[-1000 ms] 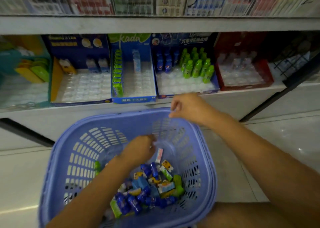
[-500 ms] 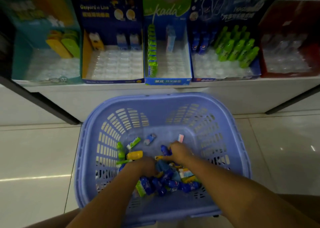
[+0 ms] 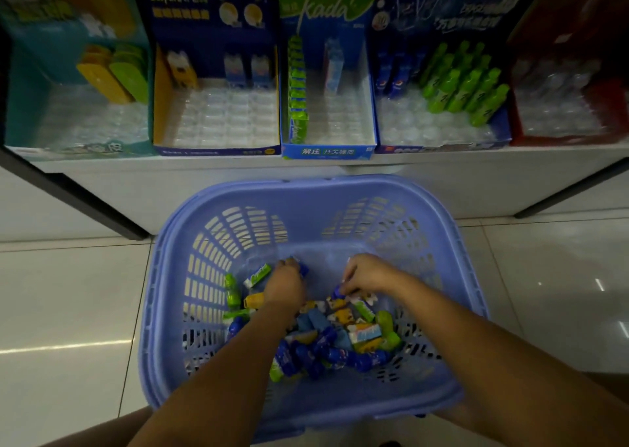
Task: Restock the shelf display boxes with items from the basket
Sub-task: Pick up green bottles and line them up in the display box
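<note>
Two hands reach into the lilac basket (image 3: 306,188) at lower centre of the frame. The left hand (image 3: 285,286) curls its fingers round a blue packet (image 3: 302,269); the right hand (image 3: 367,274) pinches a second blue packet (image 3: 338,290) above the pile of packets (image 3: 340,337). Display boxes (image 3: 328,151) line the shelf (image 3: 204,167) across the top.

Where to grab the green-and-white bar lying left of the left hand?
Pinch its two long edges mid-length, coming from above: the green-and-white bar lies flat on the basket floor, at the far edge of the pile, its long sides free.
</note>
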`<state>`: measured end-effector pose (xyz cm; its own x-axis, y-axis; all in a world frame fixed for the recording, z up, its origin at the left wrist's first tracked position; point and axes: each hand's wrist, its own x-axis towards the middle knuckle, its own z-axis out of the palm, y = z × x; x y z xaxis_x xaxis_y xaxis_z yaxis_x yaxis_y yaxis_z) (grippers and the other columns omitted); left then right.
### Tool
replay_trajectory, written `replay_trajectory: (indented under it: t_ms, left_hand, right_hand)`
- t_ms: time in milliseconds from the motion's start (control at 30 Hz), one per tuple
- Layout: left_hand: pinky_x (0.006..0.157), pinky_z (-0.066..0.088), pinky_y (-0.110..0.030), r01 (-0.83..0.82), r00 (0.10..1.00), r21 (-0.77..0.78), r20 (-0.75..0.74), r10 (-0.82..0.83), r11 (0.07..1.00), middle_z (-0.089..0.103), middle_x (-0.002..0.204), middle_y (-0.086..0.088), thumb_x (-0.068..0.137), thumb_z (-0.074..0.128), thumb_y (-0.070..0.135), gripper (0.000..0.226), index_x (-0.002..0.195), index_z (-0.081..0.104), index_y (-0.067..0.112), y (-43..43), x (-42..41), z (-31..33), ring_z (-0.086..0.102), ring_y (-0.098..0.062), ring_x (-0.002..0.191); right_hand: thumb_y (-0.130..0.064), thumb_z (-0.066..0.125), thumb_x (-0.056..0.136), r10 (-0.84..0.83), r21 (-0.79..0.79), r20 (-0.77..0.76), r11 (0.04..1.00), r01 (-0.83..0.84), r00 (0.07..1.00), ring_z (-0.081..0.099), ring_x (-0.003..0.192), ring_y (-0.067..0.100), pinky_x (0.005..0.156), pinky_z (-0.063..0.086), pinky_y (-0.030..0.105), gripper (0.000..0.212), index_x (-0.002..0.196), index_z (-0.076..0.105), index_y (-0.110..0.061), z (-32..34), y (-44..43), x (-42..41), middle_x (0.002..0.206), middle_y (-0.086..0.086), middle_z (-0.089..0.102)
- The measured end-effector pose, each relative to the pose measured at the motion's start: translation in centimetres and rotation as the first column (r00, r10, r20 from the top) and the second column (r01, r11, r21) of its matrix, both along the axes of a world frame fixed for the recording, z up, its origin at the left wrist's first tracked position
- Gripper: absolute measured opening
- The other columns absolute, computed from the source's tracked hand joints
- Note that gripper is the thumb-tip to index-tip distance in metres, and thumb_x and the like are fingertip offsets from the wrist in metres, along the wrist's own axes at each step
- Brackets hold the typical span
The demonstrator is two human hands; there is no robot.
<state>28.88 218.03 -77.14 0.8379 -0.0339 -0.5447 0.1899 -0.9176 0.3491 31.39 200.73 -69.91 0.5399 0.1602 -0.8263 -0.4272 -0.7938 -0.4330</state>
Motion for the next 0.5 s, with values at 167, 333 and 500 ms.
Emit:
replay_trajectory:
  t_ms: [167, 333, 500]
  left_hand:
    - [0.08, 0.04, -0.024, -0.089, 0.996, -0.052, -0.001, 0.089, 0.995, 0.055, 0.13, -0.012, 0.1, 0.038, 0.016, 0.033, 0.13, 0.05, 0.009, -0.8, 0.4, -1.7, 0.054, -0.029, 0.116]
    - [0.093, 0.046, -0.035, 0.148, 0.987, 0.11, -0.077, -0.14, 0.983, 0.057, 0.125, -0.012, 0.097, 0.048, 0.015, 0.031, 0.127, 0.047, 0.007, -2.4, -0.2, -1.5, 0.055, -0.027, 0.111]
    - [0.07, 0.049, -0.044, -0.469, 0.883, -0.485, -0.261, 0.39, 0.738, 0.053, 0.076, -0.013, 0.095, 0.049, 0.018, 0.024, 0.072, 0.045, 0.015, -5.0, 2.5, 3.8, 0.049, -0.025, 0.067]
  right_hand:
    - [-0.015, 0.051, 0.096, -0.557, 0.403, -0.307, 0.658, 0.636, 0.771, 0.058, 0.06, 0.015, 0.05, 0.051, 0.021, 0.02, 0.109, 0.053, -0.001, 3.3, -2.7, 1.0, 0.085, 0.013, 0.059]
    - [-0.028, 0.047, 0.096, -0.59, 0.591, -0.459, 0.355, 0.724, 0.664, 0.053, 0.05, 0.006, 0.045, 0.045, 0.014, 0.032, 0.114, 0.057, -0.004, 5.9, -3.6, 1.1, 0.072, 0.007, 0.066]
    - [-0.018, 0.05, 0.086, -0.521, 0.778, -0.523, 0.031, 0.627, 0.674, 0.071, 0.081, 0.02, 0.072, 0.059, 0.025, 0.032, 0.109, 0.066, -0.002, 8.7, -4.3, 1.5, 0.084, 0.009, 0.07]
